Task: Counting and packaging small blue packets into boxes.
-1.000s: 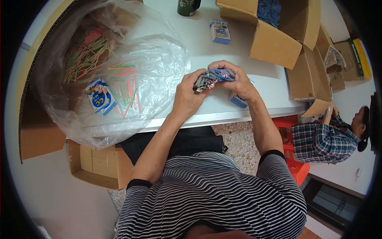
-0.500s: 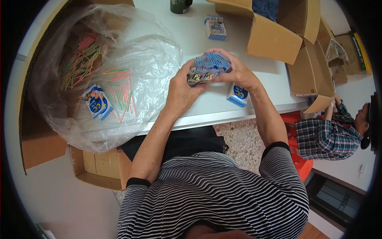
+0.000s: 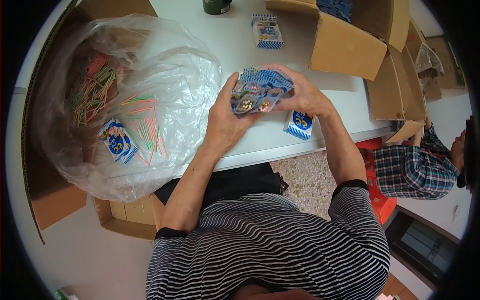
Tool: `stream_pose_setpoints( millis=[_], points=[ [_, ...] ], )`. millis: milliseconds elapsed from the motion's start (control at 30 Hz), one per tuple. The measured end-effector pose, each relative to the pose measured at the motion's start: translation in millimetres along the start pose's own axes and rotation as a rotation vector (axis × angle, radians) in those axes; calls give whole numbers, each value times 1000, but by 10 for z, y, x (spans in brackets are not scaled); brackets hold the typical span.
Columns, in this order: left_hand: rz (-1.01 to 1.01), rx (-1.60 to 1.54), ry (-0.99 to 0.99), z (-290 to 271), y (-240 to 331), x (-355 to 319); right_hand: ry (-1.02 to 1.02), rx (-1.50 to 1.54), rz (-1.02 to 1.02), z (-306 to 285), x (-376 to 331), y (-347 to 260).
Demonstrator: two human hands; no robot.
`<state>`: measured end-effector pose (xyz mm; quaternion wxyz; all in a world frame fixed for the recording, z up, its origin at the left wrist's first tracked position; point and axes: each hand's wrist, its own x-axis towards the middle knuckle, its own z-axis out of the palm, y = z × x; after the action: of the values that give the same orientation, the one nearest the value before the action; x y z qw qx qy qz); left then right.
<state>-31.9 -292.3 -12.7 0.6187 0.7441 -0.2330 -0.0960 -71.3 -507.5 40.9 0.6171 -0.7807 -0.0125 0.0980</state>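
Above the table's front part I hold a bundle of small blue-and-white packets (image 3: 267,81) between both hands. Thin coloured sticks show at the packets' near ends. My left hand (image 3: 222,120) is closed around the bundle's left side, thumb up along it. My right hand (image 3: 306,95) grips the other side, with fingers behind and thumb in front. Just under the right wrist, a blue-and-white packet (image 3: 299,125) lies near the table edge. To the left, two overlapping packets (image 3: 117,140) lie beside loose pink and green sticks (image 3: 148,131) on a clear plastic bag (image 3: 187,72).
A heap of sticks (image 3: 97,82) fills the bag's far left, inside a cardboard box (image 3: 57,202). Farther off are a packet stack (image 3: 267,34) and a dark green cup (image 3: 216,6). Open cardboard boxes (image 3: 345,50) stand at right. A person in plaid (image 3: 412,167) is beyond a red stool (image 3: 384,202).
The bundle has tilted so more of the packets' near faces and stick ends show. Both hands still hold it. The view has shifted slightly.
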Motion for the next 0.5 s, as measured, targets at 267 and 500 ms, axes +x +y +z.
stream_pose_setpoints(
  millis=[267,500],
  points=[
    [-4,58,-26,52,-34,25,-30,70,-49,21,26,58],
    [297,189,-6,77,-72,40,-111,-72,-172,139,94,268]
  ],
)
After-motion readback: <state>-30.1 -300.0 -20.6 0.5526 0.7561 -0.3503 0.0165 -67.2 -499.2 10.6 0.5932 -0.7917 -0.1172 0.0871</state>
